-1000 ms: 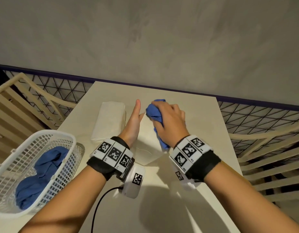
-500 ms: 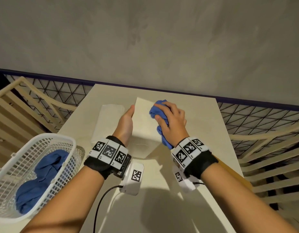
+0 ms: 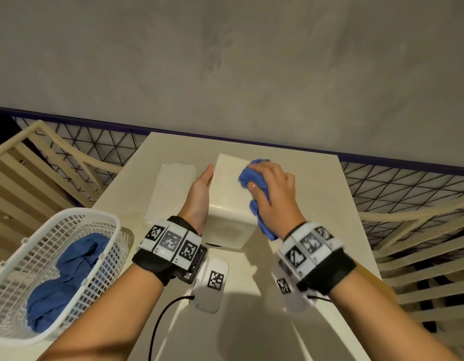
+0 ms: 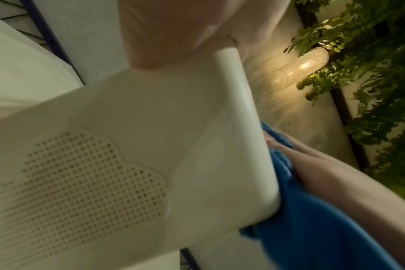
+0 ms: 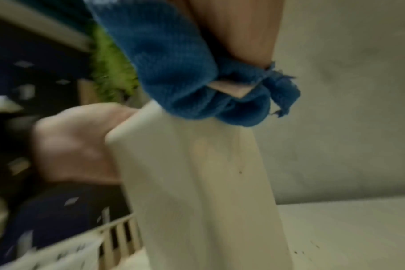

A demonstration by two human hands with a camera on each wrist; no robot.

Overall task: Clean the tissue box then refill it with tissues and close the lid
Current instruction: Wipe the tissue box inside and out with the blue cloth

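The white tissue box (image 3: 225,201) stands on the table, a perforated patch on its near face (image 4: 81,182). My left hand (image 3: 199,188) lies flat against the box's left side, thumb along the top edge. My right hand (image 3: 272,188) grips a crumpled blue cloth (image 3: 254,178) and presses it on the box's top right. The right wrist view shows the cloth (image 5: 169,64) bunched on the box's upper edge (image 5: 197,182). A stack of white tissues (image 3: 171,188) lies just left of the box. The left hand's fingers are hidden behind the box.
A white mesh basket (image 3: 100,222) holding more blue cloths (image 3: 64,277) sits at the table's front left. Slatted beige chairs (image 3: 413,256) flank the cream table (image 3: 317,183), and a grey wall stands behind it. A lamp (image 4: 298,67) and green plants show in the left wrist view.
My left hand has come down from a raised, thumb-up pose to lie against the box's left side. The right hand has slid the blue cloth across the box top toward the far right.
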